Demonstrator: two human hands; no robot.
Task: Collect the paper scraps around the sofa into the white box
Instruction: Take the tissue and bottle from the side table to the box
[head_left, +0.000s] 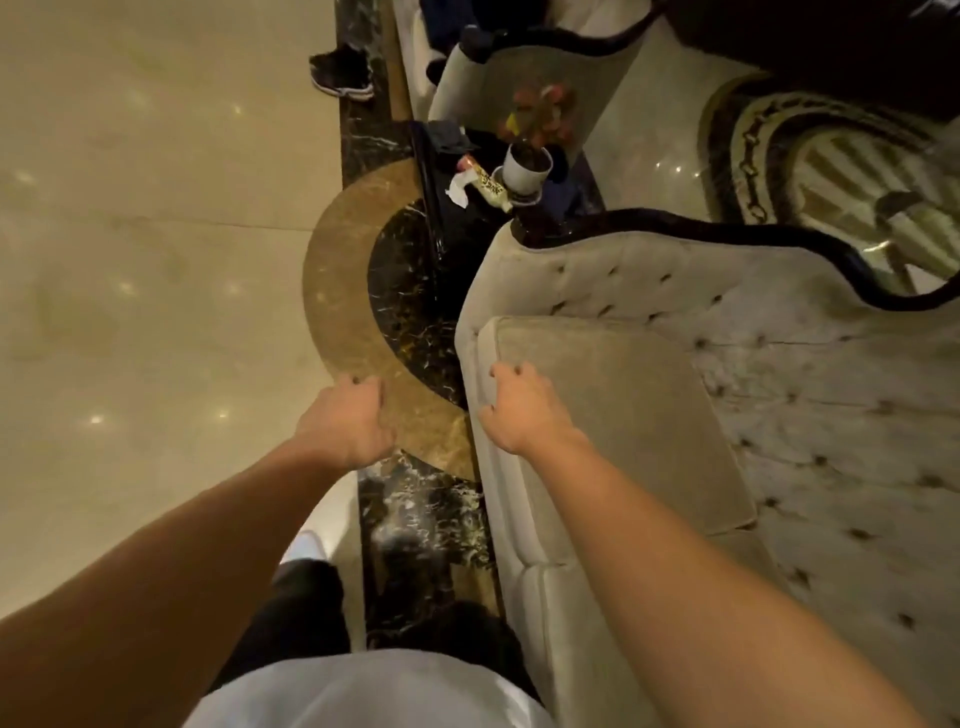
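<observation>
A beige tufted sofa (779, 364) fills the right half of the view, with a flat seat cushion (623, 415). My right hand (519, 410) hovers over the cushion's front left corner, fingers curled downward, and nothing shows in it. My left hand (348, 421) hangs over the floor left of the sofa, fingers curled down, nothing visible in it. A crumpled white paper scrap (460, 189) lies on a dark side table (452, 234) beyond the sofa's arm. No white box is in view.
The side table also carries a white flower pot (527, 169) and a patterned packet (491, 189). A second sofa (519, 78) stands further back. Another person's dark shoe (343, 73) rests on the floor. Polished cream marble (156, 260) spreads left. A patterned rug (831, 166) lies right.
</observation>
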